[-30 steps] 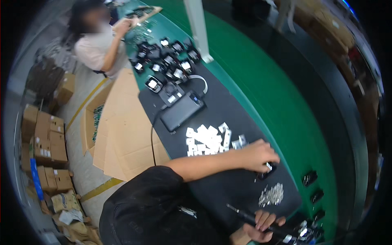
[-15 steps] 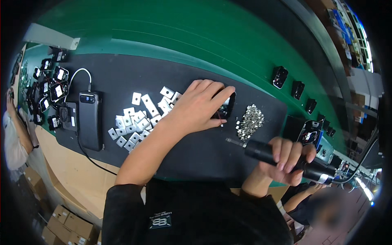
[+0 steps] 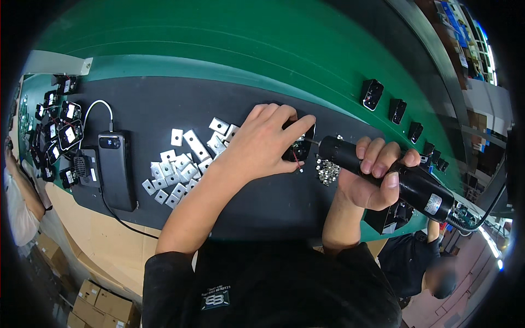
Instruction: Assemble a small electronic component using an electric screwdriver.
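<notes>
My left hand (image 3: 268, 136) grips a small black housing (image 3: 300, 150) on the dark mat, its fingers over the top and the thumb along the near side. A short red wire end sticks out by the thumb. In my right hand (image 3: 377, 175) is a black corded electric screwdriver (image 3: 350, 153), fingers wrapped round its body. Its bit reaches into the right side of the housing; the exact contact point is too small to make out. Below the screwdriver's front lies a heap of small silver screws (image 3: 328, 171), partly covered by it. Silver metal plates (image 3: 178, 165) with holes lie left of my left hand.
A black power bank (image 3: 116, 172) with a white cable stands at the mat's left, beside a pile of black housings (image 3: 66, 131). More housings sit on the green conveyor belt (image 3: 246, 49) at the right. Other people are at both sides. The screwdriver's cord (image 3: 486, 213) runs off right.
My right hand has brought the screwdriver up and left, from beside the screws to the housing. The left hand keeps its hold on the housing. The view has shifted slightly.
</notes>
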A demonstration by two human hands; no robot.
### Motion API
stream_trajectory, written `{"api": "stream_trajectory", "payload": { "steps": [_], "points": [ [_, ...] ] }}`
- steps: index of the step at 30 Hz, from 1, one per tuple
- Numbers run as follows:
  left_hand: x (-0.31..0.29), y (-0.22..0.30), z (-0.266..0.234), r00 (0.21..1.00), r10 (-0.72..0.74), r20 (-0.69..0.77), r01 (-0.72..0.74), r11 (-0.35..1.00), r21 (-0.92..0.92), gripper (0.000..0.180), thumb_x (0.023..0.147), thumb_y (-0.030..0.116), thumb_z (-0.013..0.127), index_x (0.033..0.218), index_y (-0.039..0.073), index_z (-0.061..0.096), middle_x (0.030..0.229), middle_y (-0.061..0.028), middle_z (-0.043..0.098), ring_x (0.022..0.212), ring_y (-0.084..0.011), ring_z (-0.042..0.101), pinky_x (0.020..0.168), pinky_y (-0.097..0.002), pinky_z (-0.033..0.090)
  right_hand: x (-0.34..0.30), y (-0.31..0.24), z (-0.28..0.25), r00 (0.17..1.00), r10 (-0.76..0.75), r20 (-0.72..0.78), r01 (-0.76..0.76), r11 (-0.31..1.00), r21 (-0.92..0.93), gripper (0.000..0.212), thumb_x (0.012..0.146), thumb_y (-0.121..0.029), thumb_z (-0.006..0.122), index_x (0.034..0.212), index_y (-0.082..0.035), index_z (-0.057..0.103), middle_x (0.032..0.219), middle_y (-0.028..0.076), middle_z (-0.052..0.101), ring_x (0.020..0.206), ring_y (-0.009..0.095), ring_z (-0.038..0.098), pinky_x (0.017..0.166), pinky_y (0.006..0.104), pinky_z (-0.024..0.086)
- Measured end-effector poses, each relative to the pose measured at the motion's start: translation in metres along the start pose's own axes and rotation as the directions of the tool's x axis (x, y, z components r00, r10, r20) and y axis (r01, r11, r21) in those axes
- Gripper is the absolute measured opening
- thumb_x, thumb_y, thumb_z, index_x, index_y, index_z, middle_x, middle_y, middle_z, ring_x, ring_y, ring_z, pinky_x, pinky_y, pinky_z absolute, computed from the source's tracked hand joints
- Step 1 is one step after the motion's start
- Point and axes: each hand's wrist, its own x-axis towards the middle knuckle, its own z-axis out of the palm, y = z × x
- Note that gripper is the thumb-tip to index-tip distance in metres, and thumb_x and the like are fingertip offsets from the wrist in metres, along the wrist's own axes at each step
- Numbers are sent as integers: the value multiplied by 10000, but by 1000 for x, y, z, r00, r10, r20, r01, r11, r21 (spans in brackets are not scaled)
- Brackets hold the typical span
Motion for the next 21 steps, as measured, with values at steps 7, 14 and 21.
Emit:
{"api": "stream_trajectory", "payload": {
  "steps": [7, 14, 21],
  "points": [
    [-1, 0, 1, 1000, 0, -3, 0, 1000, 9, 755, 572, 285, 824, 1259, 125, 553, 1067, -92, 557, 1010, -285, 535, 910, -407, 406, -1, 2, 0, 1000, -10, -5, 10, 1000, -7, 373, 804, -156, 635, 1124, -161, 443, 669, -7, 476, 610, 139, 487, 656, 313, 409],
    [2, 1, -1, 999, -33, 1, 33, 999, 2, 706, 574, 292, 811, 1228, 145, 588, 1033, -80, 566, 994, -273, 546, 897, -400, 415, 1, 1, -6, 993, -8, 115, 10, 1000, -21, 347, 832, -176, 580, 1163, -160, 477, 719, -14, 483, 646, 121, 469, 679, 300, 380],
    [2, 1, 1, 999, -7, -31, 7, 1000, 15, 691, 569, 289, 813, 1212, 148, 603, 1006, -70, 574, 959, -263, 559, 875, -390, 422, 1, 1, -7, 990, 5, 140, -1, 1000, -29, 292, 837, -178, 594, 1099, -167, 466, 708, -19, 464, 634, 115, 456, 675, 297, 375]
  ]
}}
